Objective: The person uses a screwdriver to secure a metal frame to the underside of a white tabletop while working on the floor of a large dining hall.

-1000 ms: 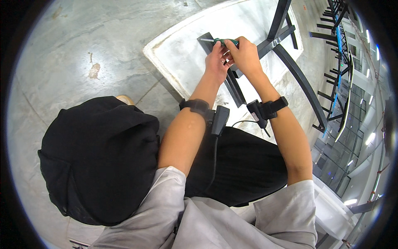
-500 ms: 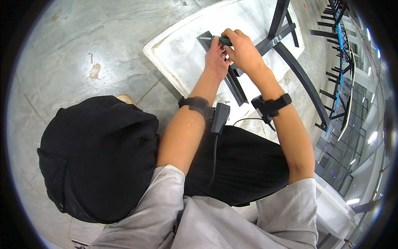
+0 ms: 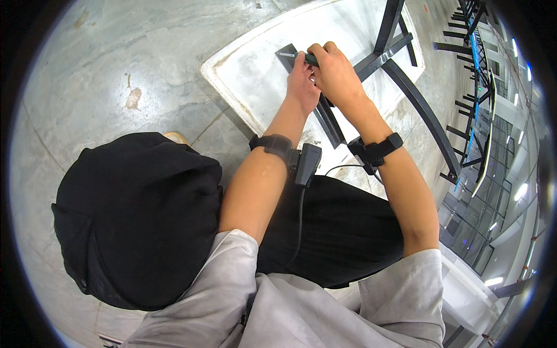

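My right hand point(image 3: 336, 71) is closed round the dark green handle of a screwdriver point(image 3: 311, 59), whose thin metal shaft points left. Closed against the front of that handle are the fingers of my left hand point(image 3: 301, 87), close beside my right. Under both hands runs a black metal bar point(image 3: 329, 124), part of a black metal frame point(image 3: 380, 60). The shaft lies above the flat far end of this bar; whether its tip touches anything is too small to tell. A small shiny spot shows between my hands, its kind unclear.
The frame rests on a white panel point(image 3: 238, 58) with a worn, brownish edge, lying on the grey floor point(image 3: 168, 52). Curved black legs point(image 3: 426, 116) reach toward the right. Farther right stand several more black frames point(image 3: 464, 107). Straps and a cable point(image 3: 302, 226) are on my forearms.
My right hand has turned slightly and shifted a little left, covering more of the screwdriver handle. My left hand has hardly moved, and the metal frame stays in place.
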A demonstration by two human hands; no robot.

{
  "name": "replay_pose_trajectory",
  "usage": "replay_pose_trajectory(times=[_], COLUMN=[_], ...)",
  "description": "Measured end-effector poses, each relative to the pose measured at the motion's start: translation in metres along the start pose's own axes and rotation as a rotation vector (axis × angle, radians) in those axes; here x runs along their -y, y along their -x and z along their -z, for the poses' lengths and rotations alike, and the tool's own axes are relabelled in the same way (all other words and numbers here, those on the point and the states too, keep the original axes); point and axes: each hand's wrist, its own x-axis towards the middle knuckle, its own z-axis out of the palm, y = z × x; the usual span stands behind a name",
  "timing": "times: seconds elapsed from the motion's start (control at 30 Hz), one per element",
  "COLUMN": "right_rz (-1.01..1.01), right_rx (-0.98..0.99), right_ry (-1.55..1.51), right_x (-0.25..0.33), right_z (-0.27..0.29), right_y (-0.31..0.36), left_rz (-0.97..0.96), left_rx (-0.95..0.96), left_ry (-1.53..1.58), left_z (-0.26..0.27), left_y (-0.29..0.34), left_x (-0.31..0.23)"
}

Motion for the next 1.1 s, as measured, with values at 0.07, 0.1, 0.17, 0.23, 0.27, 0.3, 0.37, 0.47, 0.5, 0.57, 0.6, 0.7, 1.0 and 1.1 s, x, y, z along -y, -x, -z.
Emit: replay_pose_trajectory(times=[0.07, 0.1, 0.17, 0.23, 0.27, 0.3, 0.37, 0.47, 0.5, 0.57, 0.6, 0.7, 1.0, 1.1], right_rz=[-0.205, -0.2, -0.458, -0.335, -0.204, -0.204, -0.087, -0.292, -0.366, -0.489, -0.428, -0.294, -0.492, -0.504], right_rx=[0.093, 0.091, 0.293, 0.194, 0.094, 0.091, -0.006, 0.115, 0.168, 0.224, 0.183, 0.243, 0.035, 0.059], right_ry=[-0.072, -0.077, -0.076, -0.059, -0.049, -0.048, -0.097, -0.18, -0.197, -0.104, -0.104, -0.085, -0.225, -0.24], right_x=[0.003, 0.006, 0.006, -0.002, -0.004, -0.008, -0.013, -0.005, -0.006, -0.002, -0.005, -0.016, 0.008, 0.001], right_z=[0.003, 0.002, 0.0, -0.003, -0.003, -0.004, 0.0, 0.009, 0.011, 0.006, 0.001, -0.022, -0.003, -0.009], right_y=[0.0, -0.003, -0.006, -0.002, -0.001, 0.0, 0.0, -0.008, -0.007, -0.008, -0.004, 0.0, -0.007, -0.009], left_rz=[0.018, 0.021, 0.03, 0.0, 0.0, -0.019, -0.035, -0.012, 0.016, 0.087, 0.096, 0.105, 0.183, 0.197], left_rx=[-0.007, 0.014, 0.038, -0.023, -0.021, -0.055, -0.08, 0.085, 0.094, 0.168, 0.162, 0.133, 0.245, 0.175], left_ry=[0.01, 0.009, 0.012, -0.056, -0.058, -0.069, -0.08, -0.07, -0.085, -0.058, -0.055, -0.096, -0.015, -0.04], left_z=[0.003, 0.012, 0.017, 0.01, 0.005, -0.003, -0.009, 0.003, 0.005, 0.023, 0.021, 0.005, 0.004, -0.009], left_y=[-0.001, -0.003, -0.004, 0.0, 0.002, 0.004, 0.004, -0.008, -0.006, -0.006, -0.01, -0.008, 0.002, 0.007], left_x=[0.0, -0.003, -0.004, 0.001, 0.0, 0.0, 0.002, -0.001, 0.003, 0.0, 0.006, 0.009, -0.011, -0.013])
